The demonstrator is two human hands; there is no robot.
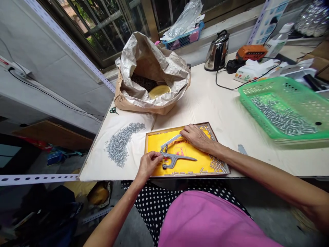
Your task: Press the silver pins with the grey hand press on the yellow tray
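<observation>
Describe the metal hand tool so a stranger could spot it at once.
On the pale table, find the wood-framed yellow tray at the near edge. The tool lies in its middle: grey metal, plier-shaped, with two long handles, unlike the small loose metal pieces along the rim.

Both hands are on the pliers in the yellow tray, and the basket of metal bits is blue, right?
No: the head view shows a green basket, not blue. The left hand and right hand are on the pliers in the yellow tray.
</observation>
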